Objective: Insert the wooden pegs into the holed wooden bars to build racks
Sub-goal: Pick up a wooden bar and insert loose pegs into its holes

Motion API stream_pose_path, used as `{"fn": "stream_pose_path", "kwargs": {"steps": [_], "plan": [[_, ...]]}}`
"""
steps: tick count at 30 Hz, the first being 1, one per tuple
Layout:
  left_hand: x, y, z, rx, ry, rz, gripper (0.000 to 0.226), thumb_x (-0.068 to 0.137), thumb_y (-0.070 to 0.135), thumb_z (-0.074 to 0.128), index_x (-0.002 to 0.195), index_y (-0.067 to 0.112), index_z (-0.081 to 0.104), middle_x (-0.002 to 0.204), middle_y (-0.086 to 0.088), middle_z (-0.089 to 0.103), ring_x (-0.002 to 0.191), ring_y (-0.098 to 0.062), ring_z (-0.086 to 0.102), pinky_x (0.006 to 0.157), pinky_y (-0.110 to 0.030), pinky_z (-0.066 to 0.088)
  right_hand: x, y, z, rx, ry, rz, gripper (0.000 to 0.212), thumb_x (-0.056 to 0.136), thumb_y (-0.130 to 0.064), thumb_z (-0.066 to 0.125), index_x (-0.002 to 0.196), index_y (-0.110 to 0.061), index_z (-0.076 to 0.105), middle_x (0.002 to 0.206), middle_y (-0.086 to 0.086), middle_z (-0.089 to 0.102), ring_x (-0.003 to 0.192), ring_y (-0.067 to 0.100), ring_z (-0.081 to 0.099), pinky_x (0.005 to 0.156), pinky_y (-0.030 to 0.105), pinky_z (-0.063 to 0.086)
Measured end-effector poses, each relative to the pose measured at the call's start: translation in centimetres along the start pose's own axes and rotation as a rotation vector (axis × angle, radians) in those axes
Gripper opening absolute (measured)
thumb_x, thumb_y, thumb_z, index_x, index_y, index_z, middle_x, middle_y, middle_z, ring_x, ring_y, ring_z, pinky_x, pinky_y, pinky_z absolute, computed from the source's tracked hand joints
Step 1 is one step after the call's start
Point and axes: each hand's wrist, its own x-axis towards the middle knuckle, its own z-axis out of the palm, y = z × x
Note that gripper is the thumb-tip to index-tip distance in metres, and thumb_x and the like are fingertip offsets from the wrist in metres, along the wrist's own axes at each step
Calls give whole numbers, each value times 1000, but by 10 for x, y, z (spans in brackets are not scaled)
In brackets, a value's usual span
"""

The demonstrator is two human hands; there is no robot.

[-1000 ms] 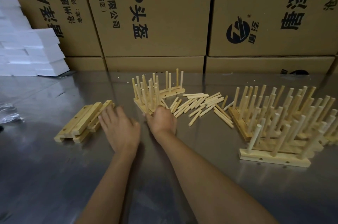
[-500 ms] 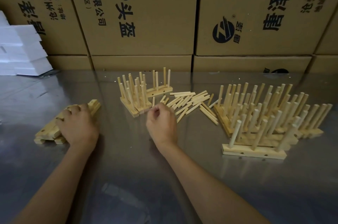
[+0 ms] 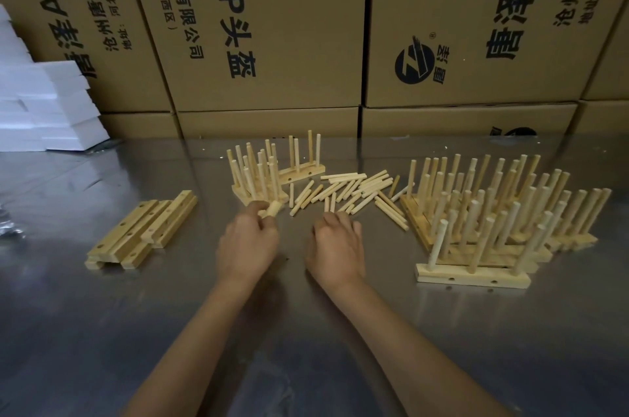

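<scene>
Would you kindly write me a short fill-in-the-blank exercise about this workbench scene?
1. The left hand holds a wooden ____.
2. The loose pegs lie on the table between the two groups of ____.
3. The empty holed bars lie to the ____ of both hands.
4. Behind the metal table stand stacked ____ boxes.

Missing words: peg; racks; left; cardboard

Pegs: pale, uniform cream wood. Bars: light yellowish wood with small dark holes. Racks: same pale wood throughout. Table: grey brushed metal, dull reflections. Boxes: brown cardboard, black printed characters; one black round logo. Foam blocks: plain white.
</scene>
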Motion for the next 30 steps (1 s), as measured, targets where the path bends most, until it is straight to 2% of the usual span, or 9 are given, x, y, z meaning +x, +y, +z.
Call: {"fn": "stream_pose_path", "kwargs": {"steps": [4,6,8,11,15,17,20,25,30], "plan": [[6,17,11,-805,-389,-461,23,103,18,45,117,9,61,87,-9,64,71,-20,59,55,-29,54,-22,7,-20,47,16,55,29,85,-16,64,113,-16,59,112,2,61,110,22,45,93,35,36],[1,17,18,-1043,-523,-551,18,103,16,48,111,3,58,85,-13,63,70,-21,61,55,-28,59,-34,10,-28,24,-5,91,34,84,-18,66,117,-15,59,113,4,58,110,23,45,94,35,37],[-3,14,24,-1141,-603,-524,22,102,15,52,118,0,57,87,-15,65,70,-21,66,57,-28,59,-45,15,-33,71,22,100,37,86,-14,62,122,-14,58,115,5,53,110,23,44,94,34,40],[-6,4,22,-1130,-729,-391,34,95,19,59,128,11,59,83,-9,67,62,-13,61,47,-21,51,-51,22,-43,340,72,132,26,93,-7,51,116,-15,60,109,2,47,99,20,53,82,32,46],[-10,-2,14,-1041,-818,-256,46,86,23,66,132,19,62,86,-7,66,59,-11,54,39,-19,43,-47,27,-50,561,109,74,18,98,-18,54,112,-18,65,103,-1,55,84,13,60,74,32,51],[-12,0,14,-1013,-812,-243,49,83,23,68,132,19,63,87,-9,66,59,-13,56,41,-21,45,-47,27,-50,578,120,60,14,96,-16,58,107,-15,67,100,-2,56,82,9,58,73,29,51],[-14,3,14,-972,-809,-211,48,79,23,72,127,21,68,88,-11,67,60,-15,57,42,-23,48,-46,30,-50,565,161,66,5,93,-13,62,94,-13,68,92,-8,53,79,-1,54,64,13,42],[-14,1,14,-902,-806,-144,46,78,22,74,124,22,70,83,-10,69,59,-15,58,43,-25,49,-45,31,-54,532,132,58,10,91,-10,62,83,-16,62,87,-8,54,75,5,57,63,30,48],[-13,0,15,-892,-818,-123,48,77,24,74,125,23,70,83,-9,68,58,-14,57,44,-24,48,-46,31,-51,614,120,135,9,90,-6,61,83,-11,64,82,-10,53,74,-3,52,59,11,38]]}}
